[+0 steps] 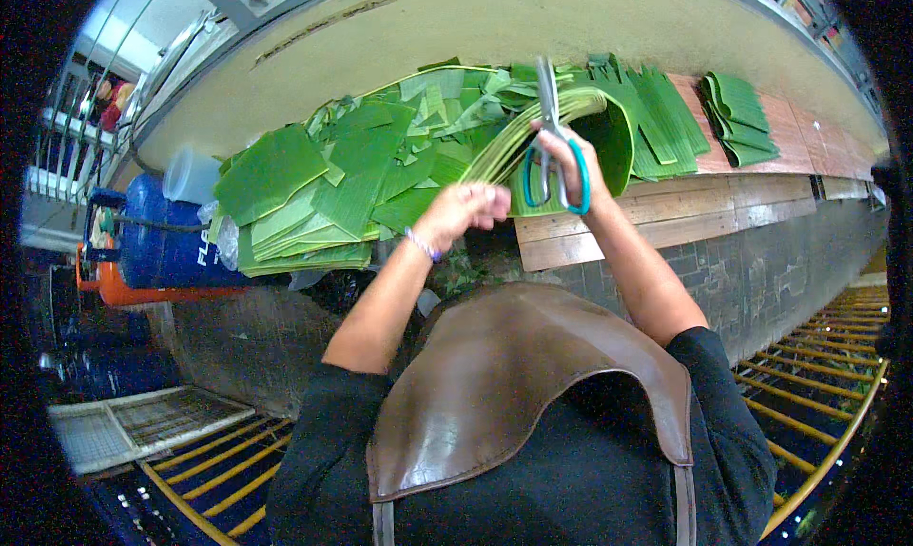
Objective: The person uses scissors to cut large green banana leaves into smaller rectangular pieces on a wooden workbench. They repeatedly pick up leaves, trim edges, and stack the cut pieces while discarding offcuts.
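Note:
My right hand (568, 165) is closed on scissors (547, 99) with teal handles, their blades pointing away from me. Right behind it curves a bent stack of banana leaves (613, 132), its pale layered edges sweeping down to the left. Whether the right fingers also pinch this stack is hidden. My left hand (464, 215), a beaded band at its wrist, is at the lower left end of those edges. Its fingers are curled in, and what they hold, if anything, cannot be seen. Cut banana leaf pieces (366, 170) lie heaped beyond and left of it.
Another folded leaf bundle (739, 118) rests on the wooden boards (656, 218) at right. On the left are a blue water jug (166, 242), an orange container (114, 284) and a translucent tub (190, 175). Yellow railings (818, 384) flank me; a wall (456, 23) runs behind the leaves.

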The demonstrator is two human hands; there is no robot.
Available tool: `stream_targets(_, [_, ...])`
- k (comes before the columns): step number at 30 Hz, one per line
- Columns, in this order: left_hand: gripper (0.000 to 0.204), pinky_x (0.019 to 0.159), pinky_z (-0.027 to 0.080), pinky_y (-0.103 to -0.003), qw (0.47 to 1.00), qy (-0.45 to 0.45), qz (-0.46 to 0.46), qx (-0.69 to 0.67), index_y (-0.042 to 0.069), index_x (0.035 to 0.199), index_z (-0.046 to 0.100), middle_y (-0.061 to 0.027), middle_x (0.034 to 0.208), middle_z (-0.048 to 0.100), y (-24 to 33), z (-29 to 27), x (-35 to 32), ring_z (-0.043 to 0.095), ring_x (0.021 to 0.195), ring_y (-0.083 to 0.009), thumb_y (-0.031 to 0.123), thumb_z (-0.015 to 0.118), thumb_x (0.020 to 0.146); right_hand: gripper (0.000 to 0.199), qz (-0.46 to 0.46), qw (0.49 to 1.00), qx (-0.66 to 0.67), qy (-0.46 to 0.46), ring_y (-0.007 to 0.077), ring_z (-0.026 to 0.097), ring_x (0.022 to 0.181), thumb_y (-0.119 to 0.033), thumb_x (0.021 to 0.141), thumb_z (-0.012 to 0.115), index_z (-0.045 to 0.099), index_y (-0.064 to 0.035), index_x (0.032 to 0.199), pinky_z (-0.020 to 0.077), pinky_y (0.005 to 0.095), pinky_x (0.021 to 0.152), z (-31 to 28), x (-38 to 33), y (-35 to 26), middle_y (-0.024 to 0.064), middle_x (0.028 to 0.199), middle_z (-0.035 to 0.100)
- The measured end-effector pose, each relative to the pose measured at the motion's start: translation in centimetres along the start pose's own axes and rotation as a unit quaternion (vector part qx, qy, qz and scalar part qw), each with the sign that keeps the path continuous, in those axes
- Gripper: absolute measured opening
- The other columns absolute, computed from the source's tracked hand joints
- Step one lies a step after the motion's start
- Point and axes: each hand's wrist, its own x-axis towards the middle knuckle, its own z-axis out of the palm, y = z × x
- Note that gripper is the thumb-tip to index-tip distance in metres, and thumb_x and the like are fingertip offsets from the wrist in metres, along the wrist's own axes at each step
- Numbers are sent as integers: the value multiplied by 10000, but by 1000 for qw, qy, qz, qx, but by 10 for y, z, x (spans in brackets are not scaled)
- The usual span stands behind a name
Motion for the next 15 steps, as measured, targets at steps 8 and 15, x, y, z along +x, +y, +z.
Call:
stream_targets(8, [197,625,546,-290,888,421,-124,-139,1,1055,606,-103,965,663,-127,-64,-36,666,792,-187,65,468,930,452,44,999,19,-4,190,540,982,-397,883,612,589,-108,1230,486,371,832,10,60,-53,76,1067,565])
stream_targets(15, [153,455,514,-265,843,526,-16,-112,-25,946,616,-127,812,673,-135,-65,-37,682,635,-208,94,559,868,461,-12,999,-30,-15,116,489,923,-355,891,587,579,-76,1258,425,284,831,2,18,-18,4,1005,521])
